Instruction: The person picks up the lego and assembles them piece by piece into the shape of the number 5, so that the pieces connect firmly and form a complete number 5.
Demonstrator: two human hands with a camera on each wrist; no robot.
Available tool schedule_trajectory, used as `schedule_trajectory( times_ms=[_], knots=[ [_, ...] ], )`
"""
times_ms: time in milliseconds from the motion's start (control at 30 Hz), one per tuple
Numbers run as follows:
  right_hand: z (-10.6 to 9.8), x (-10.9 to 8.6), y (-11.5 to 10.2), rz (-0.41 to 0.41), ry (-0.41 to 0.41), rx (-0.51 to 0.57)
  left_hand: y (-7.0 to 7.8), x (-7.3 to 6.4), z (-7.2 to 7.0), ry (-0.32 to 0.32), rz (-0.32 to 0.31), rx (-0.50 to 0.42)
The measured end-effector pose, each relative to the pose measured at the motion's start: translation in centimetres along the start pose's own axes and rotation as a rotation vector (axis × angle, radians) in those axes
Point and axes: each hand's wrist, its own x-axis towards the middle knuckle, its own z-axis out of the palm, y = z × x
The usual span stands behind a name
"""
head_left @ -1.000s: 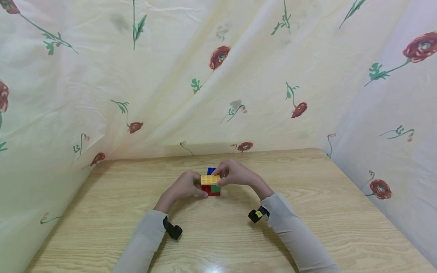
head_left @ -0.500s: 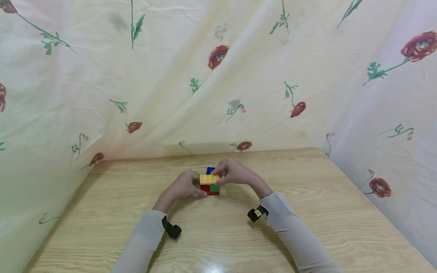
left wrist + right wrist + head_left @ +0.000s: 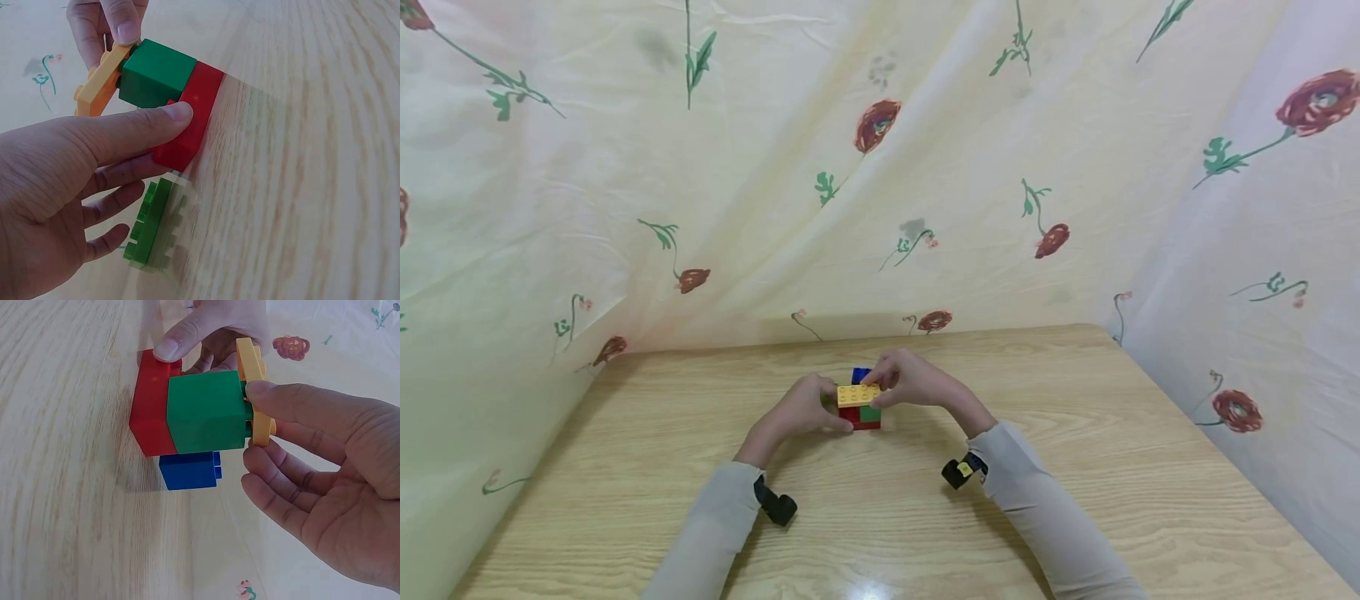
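Observation:
In the head view my left hand [image 3: 802,414] grips the red brick [image 3: 199,112] at the bottom of a small stack, thumb on its side. A taller green brick [image 3: 206,414] sits on the red one's studs, at one end of it. My right hand [image 3: 914,384] pinches a thin yellow brick [image 3: 858,395] between thumb and fingers. That yellow brick is over the green one, slightly tilted, and green studs show in the gap between them in the right wrist view. The left hand's other fingers are partly hidden behind the stack.
Just behind the stack a blue brick [image 3: 189,471] stands on the wooden table [image 3: 880,517]. A thin green brick [image 3: 150,224] lies near the left fingers. A flowered cloth [image 3: 760,167] hangs along the back and sides. Both wrists wear black camera straps.

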Motion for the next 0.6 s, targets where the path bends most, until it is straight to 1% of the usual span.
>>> schedule_trajectory(
  times_ms=[367,600],
  knots=[
    [-0.1,-0.07,-0.23,-0.011,-0.016,-0.011,-0.04,-0.02,0.01,-0.003,-0.006,-0.003],
    [-0.05,-0.2,-0.44,0.003,-0.006,-0.011,-0.17,0.06,0.14,-0.003,-0.001,-0.004]
  ],
)
